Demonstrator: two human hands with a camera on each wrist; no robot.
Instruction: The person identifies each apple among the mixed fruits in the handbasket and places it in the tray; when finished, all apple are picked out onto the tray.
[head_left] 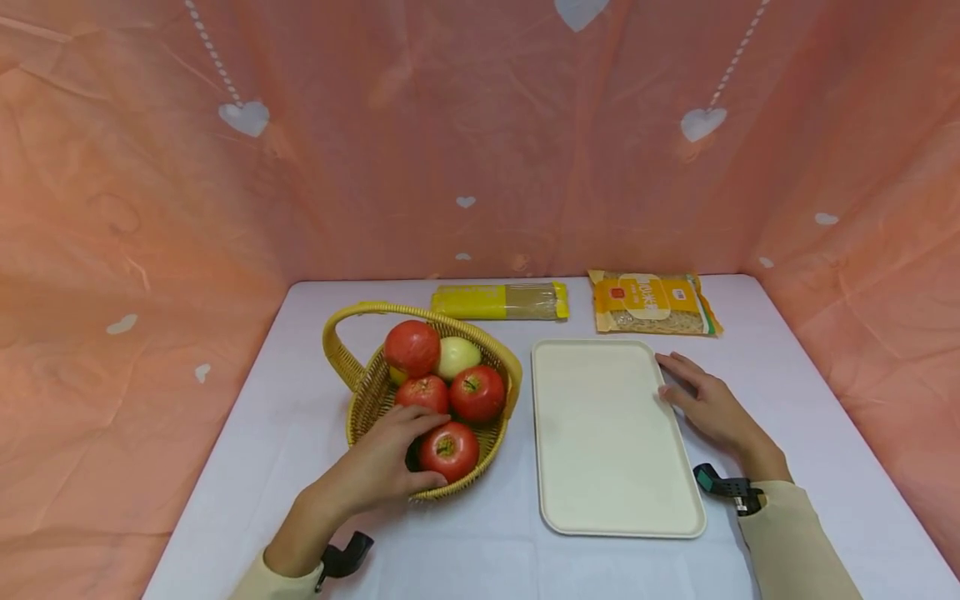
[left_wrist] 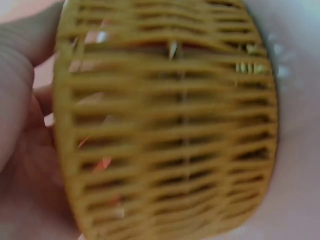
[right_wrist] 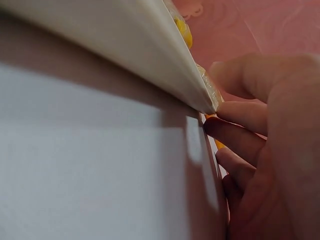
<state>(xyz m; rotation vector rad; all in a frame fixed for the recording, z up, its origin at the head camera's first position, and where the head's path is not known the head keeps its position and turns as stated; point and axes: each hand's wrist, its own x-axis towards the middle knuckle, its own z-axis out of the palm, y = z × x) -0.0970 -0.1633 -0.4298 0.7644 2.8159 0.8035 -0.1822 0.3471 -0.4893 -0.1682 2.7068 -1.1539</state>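
Note:
At the near side of a woven basket (head_left: 360, 425), my left hand (head_left: 386, 454) has its thumb and fingers around a red apple (head_left: 449, 454), fingertips at its far side and thumb at its near side. In the left wrist view the basket's wall (left_wrist: 175, 130) fills the middle, with part of the left hand (left_wrist: 20, 125) beyond its rim. Other red apples (head_left: 478, 394) and a pale green fruit (head_left: 459, 358) lie in the basket. My right hand (head_left: 712, 408) rests against the right edge of a cream tray (head_left: 611, 433), fingers extended, fingertips (right_wrist: 225, 110) at the rim.
Behind the basket lies a yellow pack of thin noodles (head_left: 498, 302). An orange bag of grain (head_left: 652, 304) lies behind the tray. White cloth covers the table (head_left: 480, 567), and pink curtains (head_left: 480, 133) with hearts enclose its back and sides. The basket's arched handle (head_left: 341, 358) leans left.

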